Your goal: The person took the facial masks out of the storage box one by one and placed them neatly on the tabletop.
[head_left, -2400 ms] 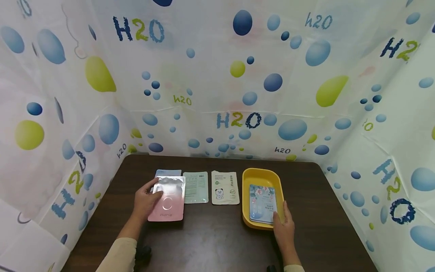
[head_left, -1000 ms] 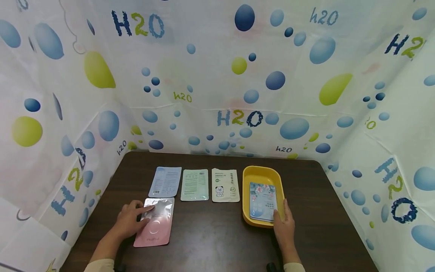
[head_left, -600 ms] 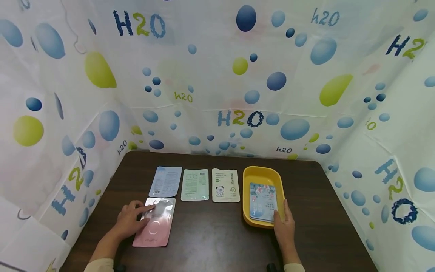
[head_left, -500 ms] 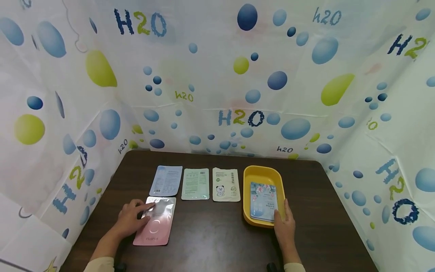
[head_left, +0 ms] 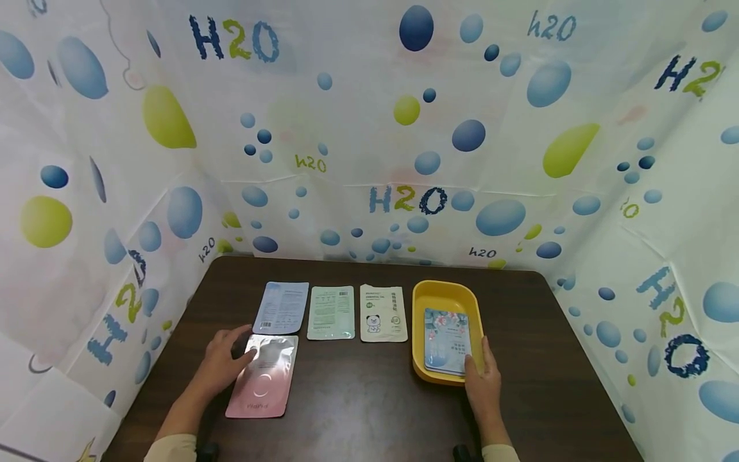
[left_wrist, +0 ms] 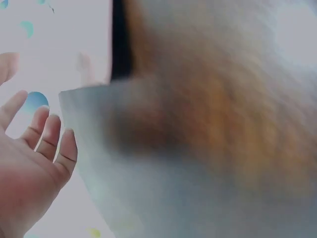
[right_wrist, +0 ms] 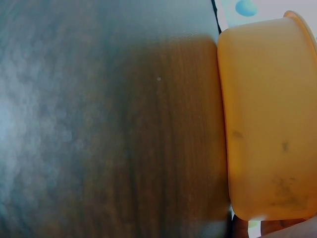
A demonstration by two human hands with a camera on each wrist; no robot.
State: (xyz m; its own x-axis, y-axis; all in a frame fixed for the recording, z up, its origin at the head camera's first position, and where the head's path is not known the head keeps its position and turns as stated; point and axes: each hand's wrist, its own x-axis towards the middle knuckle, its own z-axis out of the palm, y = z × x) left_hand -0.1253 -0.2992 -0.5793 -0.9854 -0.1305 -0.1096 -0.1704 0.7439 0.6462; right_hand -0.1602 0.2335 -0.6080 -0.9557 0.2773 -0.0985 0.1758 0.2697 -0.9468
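A pink and silver face mask packet (head_left: 263,378) lies flat on the table at the left. My left hand (head_left: 221,361) is at its upper left edge, thumb overlapping the edge; whether it touches cannot be told. In the left wrist view the fingers of the left hand (left_wrist: 29,168) are spread and loosely bent around nothing. My right hand (head_left: 484,385) grips the right side of a yellow tray (head_left: 444,292), thumb over the rim and fingers outside. Blue floral packets (head_left: 447,340) lie stacked in the tray. The tray's outer wall (right_wrist: 272,119) fills the right of the right wrist view.
Behind the pink packet, a pale blue packet (head_left: 281,308), a mint green packet (head_left: 331,313) and a cream bear-print packet (head_left: 383,314) lie in a row. The dark wooden table (head_left: 358,398) backs onto a patterned curtain (head_left: 358,128).
The left hand brought the pink packet down and left from over the blue packet and laid it on the table. Its fingers have since drawn back off it. The right hand stayed on the tray.
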